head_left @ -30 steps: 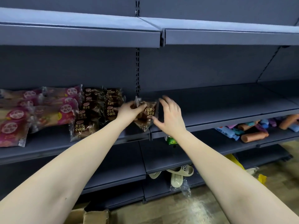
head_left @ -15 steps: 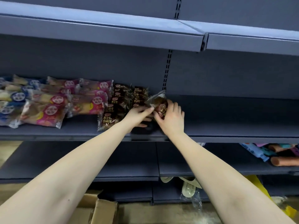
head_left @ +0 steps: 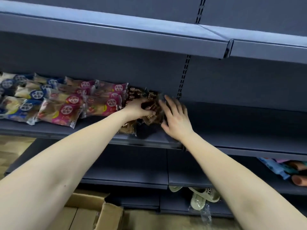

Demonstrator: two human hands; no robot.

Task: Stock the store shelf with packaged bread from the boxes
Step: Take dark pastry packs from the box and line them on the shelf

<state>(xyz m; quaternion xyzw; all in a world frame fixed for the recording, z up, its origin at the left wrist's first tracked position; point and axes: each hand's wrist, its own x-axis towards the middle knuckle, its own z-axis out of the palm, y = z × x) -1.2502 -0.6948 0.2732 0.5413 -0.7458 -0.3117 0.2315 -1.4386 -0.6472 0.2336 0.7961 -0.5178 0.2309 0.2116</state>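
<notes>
1. Shelf (head_left: 240,130): grey metal, middle tier. The stock lies in its left bay and the right bay shows bare board.
2. Blue-labelled packs (head_left: 25,105): at the far left of the tier, lying overlapped in rows.
3. Pink-labelled packs (head_left: 66,110): just right of the blue ones, laid the same way, and next to the brown group.
4. Brown bread packs (head_left: 152,117): the task's item, heaped at the right end of the row beside the slotted upright. The front ones are partly hidden behind the left forearm.
5. Left hand (head_left: 139,108): on top of the heap, with the fingers curled over one brown pack and the thumb under its near edge, gripping it.
6. Right hand (head_left: 176,118): at the right flank of the heap. The fingers (head_left: 167,105) are straight and spread wide against the wrappers and hold nothing.
7. Cardboard box (head_left: 106,214): on the floor at lower left with its flaps open. Its contents are not visible.
8. Sundries: slippers (head_left: 204,195) on the lowest tier and coloured packets (head_left: 279,168) on the tier below at right.
9. Step in hand, as judged: seating a brown pack into its group and squaring the heap's edge.
10. Next move, as judged: let go once the pack lies flat, then reach down to the box for more. The wrappers look slippery, so the heap may slide toward the bare bay if released too soon.
</notes>
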